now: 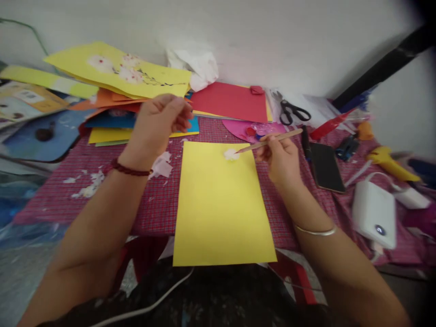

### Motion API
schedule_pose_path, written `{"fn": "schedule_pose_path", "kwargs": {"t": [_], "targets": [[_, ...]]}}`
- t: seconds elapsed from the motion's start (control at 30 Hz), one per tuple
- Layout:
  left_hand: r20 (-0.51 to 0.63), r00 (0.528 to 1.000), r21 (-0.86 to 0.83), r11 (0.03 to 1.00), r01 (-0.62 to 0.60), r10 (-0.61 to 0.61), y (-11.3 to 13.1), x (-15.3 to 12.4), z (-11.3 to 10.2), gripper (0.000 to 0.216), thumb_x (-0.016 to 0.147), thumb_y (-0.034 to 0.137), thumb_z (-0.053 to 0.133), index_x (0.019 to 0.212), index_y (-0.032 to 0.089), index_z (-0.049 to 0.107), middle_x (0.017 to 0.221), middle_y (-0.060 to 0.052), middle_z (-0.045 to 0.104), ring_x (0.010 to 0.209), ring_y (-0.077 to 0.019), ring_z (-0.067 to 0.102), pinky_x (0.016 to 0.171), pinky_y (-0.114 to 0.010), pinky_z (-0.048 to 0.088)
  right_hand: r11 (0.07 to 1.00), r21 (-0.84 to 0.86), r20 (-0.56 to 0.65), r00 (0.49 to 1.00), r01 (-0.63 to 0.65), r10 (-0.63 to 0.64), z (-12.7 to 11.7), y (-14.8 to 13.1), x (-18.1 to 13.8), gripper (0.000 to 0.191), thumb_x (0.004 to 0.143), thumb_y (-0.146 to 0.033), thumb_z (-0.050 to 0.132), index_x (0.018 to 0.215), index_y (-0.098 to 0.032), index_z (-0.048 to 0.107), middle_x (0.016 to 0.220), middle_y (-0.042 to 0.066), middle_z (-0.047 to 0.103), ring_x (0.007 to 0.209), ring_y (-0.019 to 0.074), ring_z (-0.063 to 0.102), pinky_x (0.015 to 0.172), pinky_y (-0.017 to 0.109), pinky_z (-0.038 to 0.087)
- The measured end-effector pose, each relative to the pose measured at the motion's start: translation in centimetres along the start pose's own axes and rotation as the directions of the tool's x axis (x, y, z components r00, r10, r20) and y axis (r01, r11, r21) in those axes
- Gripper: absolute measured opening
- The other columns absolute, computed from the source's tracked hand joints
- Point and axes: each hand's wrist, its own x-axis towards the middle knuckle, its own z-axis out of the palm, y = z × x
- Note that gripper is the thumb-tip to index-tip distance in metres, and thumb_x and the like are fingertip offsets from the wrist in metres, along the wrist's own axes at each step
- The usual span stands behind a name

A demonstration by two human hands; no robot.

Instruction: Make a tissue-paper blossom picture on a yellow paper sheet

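A yellow paper sheet (223, 213) lies in front of me, its near edge hanging over the table's front edge. Near its top is a small white blossom-like patch (231, 155). My right hand (282, 159) grips a slim wooden paintbrush (288, 134), whose reddish tip meets that patch. Raised to the left of the sheet, my left hand (165, 119) has loosely curled fingers with a gap by the thumb, and nothing shows in it. Behind it, a yellow sheet with painted white and pink blossoms (131, 68) rests on a paper pile.
Red paper (231, 101), black-handled scissors (291, 111) and small paint pots (260, 135) are at the back. A phone (327, 168) and a white power bank (374, 213) lie on the right. White paper scraps (90, 184) litter the checked cloth (153, 200).
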Motion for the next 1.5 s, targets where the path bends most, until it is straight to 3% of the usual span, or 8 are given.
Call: {"fn": "schedule_pose_path", "kwargs": {"t": [0.2, 0.4, 0.5, 0.6, 0.8, 1.07, 1.27, 1.5], "targets": [[-0.008, 0.998, 0.466, 0.883, 0.053, -0.056, 2.9, -3.0, -6.9, 0.016, 0.086, 0.032, 0.064, 0.075, 0.021, 0.067, 0.074, -0.001, 0.065, 0.066, -0.0138, 0.056, 0.067, -0.03, 0.045, 0.994, 0.065, -0.002, 0.996, -0.093, 0.094, 0.2, 1.1, 0.3, 0.017, 0.084, -0.035, 0.07, 0.079, -0.019, 0.065, 0.055, -0.003, 0.061, 0.042, 0.0088, 0.052, 0.041, 0.021, 0.043], [0.331, 0.943, 0.855, 0.435, -0.283, -0.037, -1.4, -5.0, -7.3, 0.015, 0.076, 0.03, 0.07, 0.087, 0.021, 0.072, 0.103, -0.009, 0.072, 0.106, -0.0303, 0.06, 0.1, -0.047, 0.04, 0.999, 0.006, 0.083, 0.996, -0.041, 0.04, 0.2, 1.5, -0.1, 0.021, 0.086, -0.043, 0.071, 0.077, -0.024, 0.068, 0.057, 0.0, 0.062, 0.044, 0.0117, 0.052, 0.041, 0.025, 0.043], [0.348, 0.937, 0.893, 0.299, -0.337, 0.018, -3.2, -5.1, -6.7, 0.008, 0.079, 0.022, 0.065, 0.085, 0.021, 0.071, 0.116, -0.011, 0.069, 0.119, -0.0333, 0.055, 0.111, -0.053, 0.031, 0.999, 0.006, 0.069, 0.997, -0.043, 0.042, 0.0, 1.6, 0.1, 0.021, 0.087, -0.042, 0.071, 0.078, -0.024, 0.068, 0.057, 0.0, 0.062, 0.044, 0.0118, 0.052, 0.042, 0.026, 0.043], [0.253, 0.966, 0.883, 0.397, -0.252, 0.051, -2.7, -4.9, -6.1, 0.011, 0.081, 0.023, 0.063, 0.071, 0.02, 0.064, 0.112, -0.01, 0.069, 0.115, -0.0306, 0.057, 0.108, -0.05, 0.036, 0.998, 0.026, 0.051, 0.997, -0.06, 0.059, 0.0, 1.4, 0.2, 0.02, 0.085, -0.039, 0.071, 0.079, -0.02, 0.068, 0.058, 0.001, 0.062, 0.045, 0.0106, 0.053, 0.043, 0.025, 0.043], [0.068, 0.987, 0.402, 0.91, 0.104, -0.143, 2.5, -4.5, -3.9, 0.013, 0.077, 0.031, 0.072, 0.073, 0.021, 0.063, 0.085, -0.003, 0.068, 0.075, -0.0166, 0.062, 0.067, -0.03, 0.049, 0.999, 0.026, 0.053, 0.998, -0.028, 0.027, 0.0, 1.2, 0.5, 0.025, 0.083, -0.046, 0.073, 0.076, -0.023, 0.067, 0.056, -0.001, 0.061, 0.043, 0.0111, 0.051, 0.041, 0.025, 0.041], [0.312, 0.895, 0.244, 0.937, 0.249, -0.319, 0.1, -0.6, 2.3, 0.013, 0.078, 0.03, 0.073, 0.078, 0.02, 0.065, 0.07, 0.0, 0.063, 0.051, -0.0091, 0.054, 0.051, -0.025, 0.041, 1.0, -0.002, 0.044, 0.999, -0.001, 0.001, -0.4, 0.7, 1.0, 0.03, 0.09, -0.049, 0.067, 0.08, -0.021, 0.063, 0.055, -0.004, 0.061, 0.042, 0.0094, 0.051, 0.042, 0.023, 0.041], [0.604, 0.702, 0.192, 0.923, 0.332, -0.378, -3.0, 1.2, 4.8, 0.03, 0.064, 0.027, 0.084, 0.084, 0.019, 0.064, 0.064, 0.0, 0.066, 0.051, -0.0104, 0.06, 0.051, -0.023, 0.049, 0.995, -0.083, 0.043, 0.998, 0.05, -0.046, -0.8, 1.0, 1.6, 0.038, 0.089, -0.059, 0.064, 0.081, -0.022, 0.06, 0.055, -0.005, 0.058, 0.043, 0.0088, 0.052, 0.042, 0.021, 0.043], [0.448, 0.799, 0.09, 0.909, 0.406, -0.401, -5.5, 1.6, 3.1, 0.028, 0.06, 0.022, 0.086, 0.075, 0.02, 0.062, 0.066, 0.002, 0.067, 0.055, -0.01, 0.063, 0.054, -0.021, 0.05, 0.993, -0.115, 0.14, 0.99, 0.037, -0.021, -0.5, 1.1, 1.2, 0.036, 0.092, -0.054, 0.063, 0.08, -0.021, 0.058, 0.054, -0.005, 0.056, 0.044, 0.008, 0.051, 0.042, 0.02, 0.041]]}}
